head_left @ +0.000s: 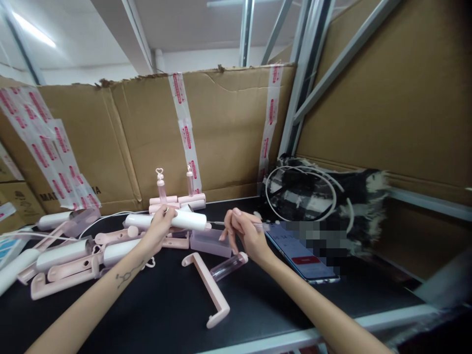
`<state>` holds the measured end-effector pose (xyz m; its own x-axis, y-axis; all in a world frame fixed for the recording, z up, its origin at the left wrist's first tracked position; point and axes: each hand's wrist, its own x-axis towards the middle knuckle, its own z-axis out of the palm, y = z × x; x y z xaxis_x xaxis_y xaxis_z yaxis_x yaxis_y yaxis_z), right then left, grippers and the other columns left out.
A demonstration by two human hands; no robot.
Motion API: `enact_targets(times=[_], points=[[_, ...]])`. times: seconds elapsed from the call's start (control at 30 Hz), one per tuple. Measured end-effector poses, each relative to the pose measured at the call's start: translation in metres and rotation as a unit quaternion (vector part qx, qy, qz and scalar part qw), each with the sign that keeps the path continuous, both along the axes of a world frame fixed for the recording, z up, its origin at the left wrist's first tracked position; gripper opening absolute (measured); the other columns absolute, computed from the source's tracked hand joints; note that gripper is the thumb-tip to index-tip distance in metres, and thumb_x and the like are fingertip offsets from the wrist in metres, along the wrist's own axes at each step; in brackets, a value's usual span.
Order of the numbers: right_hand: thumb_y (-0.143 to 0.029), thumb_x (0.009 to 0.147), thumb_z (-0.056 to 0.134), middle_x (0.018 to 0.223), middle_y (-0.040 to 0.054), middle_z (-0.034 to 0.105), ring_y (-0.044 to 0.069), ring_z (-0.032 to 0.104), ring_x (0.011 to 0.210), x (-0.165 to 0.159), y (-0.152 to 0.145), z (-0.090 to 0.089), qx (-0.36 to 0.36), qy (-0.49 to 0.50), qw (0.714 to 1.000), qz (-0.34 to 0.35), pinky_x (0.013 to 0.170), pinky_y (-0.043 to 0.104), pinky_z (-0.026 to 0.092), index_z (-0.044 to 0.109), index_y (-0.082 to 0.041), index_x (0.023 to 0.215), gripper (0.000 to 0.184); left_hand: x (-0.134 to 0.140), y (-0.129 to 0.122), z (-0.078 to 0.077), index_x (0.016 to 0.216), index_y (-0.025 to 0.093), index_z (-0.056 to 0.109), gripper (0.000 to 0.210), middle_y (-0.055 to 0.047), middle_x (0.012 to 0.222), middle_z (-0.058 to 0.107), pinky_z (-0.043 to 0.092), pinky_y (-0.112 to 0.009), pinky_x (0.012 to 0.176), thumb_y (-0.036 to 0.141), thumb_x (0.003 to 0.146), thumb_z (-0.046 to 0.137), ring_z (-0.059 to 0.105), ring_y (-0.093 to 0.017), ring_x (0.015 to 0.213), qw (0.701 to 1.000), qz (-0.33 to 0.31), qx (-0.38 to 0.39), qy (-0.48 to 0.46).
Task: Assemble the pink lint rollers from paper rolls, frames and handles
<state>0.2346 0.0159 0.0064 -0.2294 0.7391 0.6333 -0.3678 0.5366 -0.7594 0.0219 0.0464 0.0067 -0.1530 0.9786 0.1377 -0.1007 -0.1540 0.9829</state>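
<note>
My left hand (162, 228) is closed around a white roller tube (190, 220), held level above the black table (162, 305). A slim screwdriver (262, 226) with a clear handle is pinched in my right hand (246, 233). Its thin metal shaft points left, with the tip at or close to the tube's right end; whether it touches I cannot tell. Below my right hand lies a clear pinkish cylinder (230, 267), beside a pink bracket-shaped handle (211, 287). Behind the hands sits a translucent lilac cover (210, 242).
Several white tubes (62, 254) and pink handles (73, 268) crowd the table's left. Two small pink pieces with heart-shaped loops (161, 184) stand at the back. A phone (306, 255) lies right, before a coiled white cable (300, 220) on dark cloth. Cardboard (228, 128) walls the back.
</note>
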Motion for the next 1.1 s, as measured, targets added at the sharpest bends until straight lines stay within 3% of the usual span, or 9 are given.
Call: enact_targets(times=[0.43,0.7,0.87,1.1], points=[[-0.033,0.089,0.043,0.052,-0.0064,0.044,0.007,0.047,0.028,-0.001,0.001,-0.001,-0.013,0.012,1.000,-0.003,0.056,0.031,0.053,0.032,-0.018,0.051,0.042,0.001,0.000,-0.005,0.067,0.017,0.047,0.014,-0.004,0.092,0.054,0.056,-0.035,0.065,0.029,0.067,0.055,0.057,-0.017,0.081,1.000,-0.010,0.003,0.002],[-0.037,0.088,0.044,0.047,-0.0079,0.041,0.005,0.041,0.025,-0.006,0.006,-0.010,-0.066,-0.012,0.998,-0.017,0.052,0.029,0.052,0.032,-0.019,0.050,0.043,0.003,-0.001,-0.010,0.075,0.017,0.051,0.005,-0.003,0.085,0.055,0.055,-0.031,0.055,0.019,0.071,0.051,0.059,-0.016,0.070,0.998,0.020,-0.033,0.045],[-0.037,0.087,0.044,0.046,-0.0083,0.039,0.006,0.040,0.022,-0.008,0.006,-0.012,-0.077,-0.013,0.997,-0.001,0.044,0.027,0.048,0.031,-0.019,0.049,0.044,0.005,-0.002,-0.005,0.073,0.016,0.051,0.005,-0.005,0.085,0.056,0.054,-0.028,0.049,0.014,0.069,0.052,0.057,-0.015,0.065,0.995,0.033,-0.054,0.080],[-0.038,0.087,0.045,0.044,-0.0089,0.039,0.005,0.038,0.022,-0.009,0.007,-0.013,-0.083,-0.006,0.997,0.002,0.046,0.027,0.051,0.031,-0.019,0.049,0.045,0.007,-0.005,-0.001,0.074,0.016,0.052,0.007,-0.004,0.079,0.053,0.051,-0.029,0.043,0.013,0.068,0.050,0.055,-0.016,0.063,0.992,0.035,-0.045,0.109]])
